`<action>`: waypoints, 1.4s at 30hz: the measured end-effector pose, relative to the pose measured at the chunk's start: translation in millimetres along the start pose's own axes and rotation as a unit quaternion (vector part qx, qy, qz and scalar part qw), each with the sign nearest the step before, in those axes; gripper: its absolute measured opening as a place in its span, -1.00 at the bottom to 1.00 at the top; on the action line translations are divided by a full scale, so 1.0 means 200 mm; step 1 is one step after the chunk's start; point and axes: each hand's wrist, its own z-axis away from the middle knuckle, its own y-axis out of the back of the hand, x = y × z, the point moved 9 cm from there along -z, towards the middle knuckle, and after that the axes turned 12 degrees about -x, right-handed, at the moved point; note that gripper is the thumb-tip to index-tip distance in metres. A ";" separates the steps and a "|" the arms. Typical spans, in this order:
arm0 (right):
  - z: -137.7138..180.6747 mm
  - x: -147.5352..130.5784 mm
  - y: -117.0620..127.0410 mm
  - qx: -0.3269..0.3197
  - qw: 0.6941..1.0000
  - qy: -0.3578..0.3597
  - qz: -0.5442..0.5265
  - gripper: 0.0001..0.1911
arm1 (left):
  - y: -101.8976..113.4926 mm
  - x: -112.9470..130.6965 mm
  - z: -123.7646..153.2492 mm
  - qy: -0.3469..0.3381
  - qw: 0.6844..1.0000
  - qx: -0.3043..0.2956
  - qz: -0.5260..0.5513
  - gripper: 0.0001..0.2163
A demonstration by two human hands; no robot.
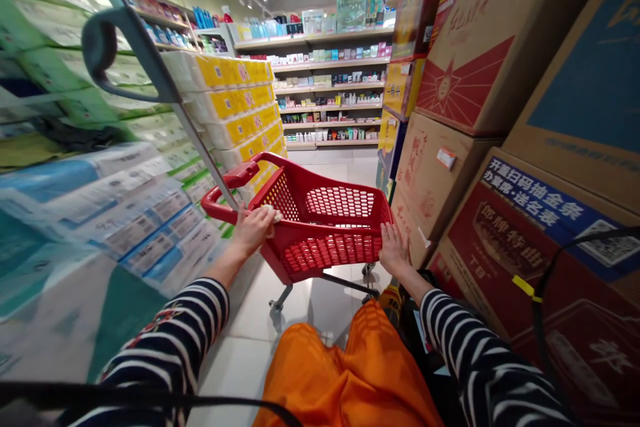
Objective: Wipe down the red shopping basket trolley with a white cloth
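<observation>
A small red plastic shopping cart (330, 240) stands in a store aisle right in front of me, its basket empty. My left hand (254, 228) rests on the cart's near left rim and is closed on a white cloth (273, 213) pressed against the plastic. My right hand (393, 248) lies flat with spread fingers against the cart's right side wall. Both sleeves are striped dark and white, and orange fabric (350, 373) covers my lap below.
Wrapped tissue packs (125, 213) are stacked along the left, with a grey metal handle (107, 47) in front of them. Large cardboard boxes (500, 147) pile up on the right. Stocked shelves (333, 90) close the far end. A pale tiled floor (260, 320) runs between.
</observation>
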 end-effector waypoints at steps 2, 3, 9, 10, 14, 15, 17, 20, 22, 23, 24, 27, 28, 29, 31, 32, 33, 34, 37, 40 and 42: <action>0.00 0.02 0.02 0.012 1.000 -0.008 -0.007 -0.30 | 0.05 -0.11 0.03 0.020 1.000 0.013 -0.004 -0.65; 0.00 0.02 0.03 0.015 1.000 -0.013 -0.011 -0.30 | 0.06 -0.13 0.04 0.030 0.999 0.019 -0.004 -0.65; -0.01 0.02 0.03 0.014 0.998 -0.057 -0.026 -0.28 | -0.02 0.10 0.02 0.010 1.000 0.010 0.012 -0.65; -0.01 0.02 0.03 0.019 0.997 -0.068 -0.029 -0.30 | -0.04 0.16 0.01 -0.010 1.000 0.005 0.016 -0.66; 0.00 0.04 0.01 0.052 0.996 -0.071 -0.029 -0.34 | 0.05 0.15 -0.02 -0.032 0.999 0.031 0.022 -0.68; 0.00 0.03 0.02 0.064 0.995 -0.066 -0.031 -0.35 | 0.13 0.09 -0.02 -0.015 0.998 0.058 0.024 -0.69; 0.00 -0.05 0.10 0.097 0.993 -0.039 -0.048 -0.36 | 0.30 -0.06 -0.01 0.051 0.988 0.136 0.048 -0.70; 0.03 -0.39 0.35 0.145 0.978 0.097 -0.115 -0.40 | 0.49 -0.26 0.03 0.173 0.938 0.253 0.163 -0.68; 0.08 -0.72 0.58 0.164 0.941 0.233 -0.180 -0.39 | 0.48 -0.28 0.03 0.205 0.897 0.274 0.280 -0.67; 0.11 -0.88 0.69 0.168 0.919 0.291 -0.205 -0.37 | 0.45 -0.26 0.01 0.200 0.882 0.265 0.333 -0.68; 0.14 -1.03 0.79 0.165 0.901 0.335 -0.219 -0.33 | 0.41 -0.22 -0.01 0.185 0.872 0.250 0.377 -0.69; 0.16 -1.38 0.95 0.102 0.873 0.413 -0.239 -0.25 | 0.35 -0.13 -0.03 0.128 0.842 0.202 0.484 -0.73; 0.16 -1.46 0.96 0.072 0.862 0.433 -0.253 -0.25 | 0.34 -0.14 -0.01 0.125 0.821 0.196 0.522 -0.74; 0.16 -1.53 0.96 0.046 0.849 0.451 -0.270 -0.26 | 0.34 -0.16 0.01 0.131 0.792 0.198 0.562 -0.74; 0.16 -1.63 0.95 0.020 0.820 0.485 -0.303 -0.27 | 0.36 -0.24 0.08 0.149 0.730 0.217 0.631 -0.74; 0.15 -1.66 0.95 0.021 0.812 0.494 -0.312 -0.27 | 0.38 -0.28 0.11 0.148 0.706 0.226 0.655 -0.72; 0.14 -1.69 0.96 0.033 0.809 0.496 -0.313 -0.27 | 0.41 -0.31 0.13 0.136 0.689 0.233 0.673 -0.68; 0.13 -1.72 0.99 0.059 0.810 0.495 -0.308 -0.29 | 0.44 -0.34 0.15 0.120 0.677 0.241 0.685 -0.63; 0.15 -1.79 1.24 0.229 0.803 0.486 -0.258 -0.47 | 0.49 -0.48 0.21 0.148 0.665 0.273 0.679 -0.46; 0.25 -1.88 1.59 0.436 0.732 0.486 -0.194 -0.69 | 0.43 -0.59 0.29 0.272 0.695 0.277 0.605 -0.45; 0.29 -1.99 1.74 0.501 0.692 0.499 -0.143 -0.76 | 0.35 -0.58 0.28 0.303 0.726 0.231 0.573 -0.46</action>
